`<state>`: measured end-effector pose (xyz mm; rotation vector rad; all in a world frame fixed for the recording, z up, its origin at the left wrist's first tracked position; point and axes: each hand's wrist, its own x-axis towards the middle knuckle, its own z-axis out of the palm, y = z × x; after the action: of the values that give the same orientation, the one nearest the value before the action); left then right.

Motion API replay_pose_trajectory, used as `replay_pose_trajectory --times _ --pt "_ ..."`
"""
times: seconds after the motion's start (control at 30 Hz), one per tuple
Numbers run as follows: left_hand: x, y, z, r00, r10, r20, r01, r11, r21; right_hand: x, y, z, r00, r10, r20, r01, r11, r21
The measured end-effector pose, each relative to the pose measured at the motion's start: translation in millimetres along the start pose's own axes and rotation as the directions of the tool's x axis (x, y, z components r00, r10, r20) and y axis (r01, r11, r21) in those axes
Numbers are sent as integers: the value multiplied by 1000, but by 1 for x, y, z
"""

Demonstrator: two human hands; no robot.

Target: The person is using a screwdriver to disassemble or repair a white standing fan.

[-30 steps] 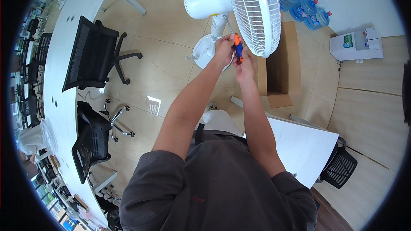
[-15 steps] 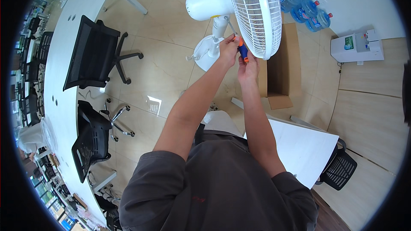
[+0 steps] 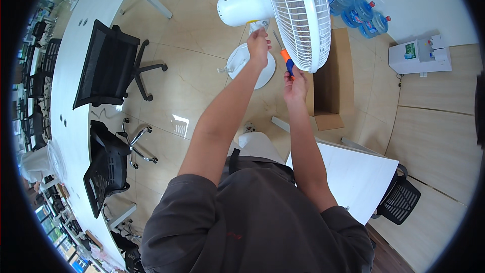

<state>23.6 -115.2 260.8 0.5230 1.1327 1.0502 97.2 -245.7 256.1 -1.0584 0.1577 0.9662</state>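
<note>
A white standing fan (image 3: 242, 5) with a caged head (image 3: 298, 15) stands on a round base (image 3: 264, 76). My left hand (image 3: 258, 45) is up at the neck below the motor housing, its fingers closed round the stand. My right hand (image 3: 295, 86) grips a screwdriver with an orange and blue handle (image 3: 285, 56) just left of the cage's lower edge. The screwdriver's shaft points up toward the neck, to the right of my left hand. A white cord (image 3: 225, 69) lies at the base's left side.
An open cardboard box (image 3: 341, 86) sits behind the fan. Water bottles (image 3: 364, 12) and a white appliance (image 3: 414, 55) line the right wall. A long white desk (image 3: 70, 86) with black chairs (image 3: 103, 65) runs along the left. A small white table (image 3: 353, 172) is near my right side.
My left hand has left the screwdriver and moved up and left onto the fan's neck. My right hand, still holding the screwdriver, has shifted slightly down and right from where it was.
</note>
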Motion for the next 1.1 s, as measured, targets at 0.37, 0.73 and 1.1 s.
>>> replay_pose_trajectory --times 0.37,0.73,1.1 --pt "26 9 22 997 -15 -79 12 999 -43 -17 -9 -32 1000 11 -13 -11 1000 -17" --pt "28 -8 11 984 26 176 20 967 -255 -18 -16 -45 999 -31 21 32 999 -36" --pt "39 -12 -7 894 -71 443 312 807 -501 -17 -21 -48 999 9 40 -7 999 -36"
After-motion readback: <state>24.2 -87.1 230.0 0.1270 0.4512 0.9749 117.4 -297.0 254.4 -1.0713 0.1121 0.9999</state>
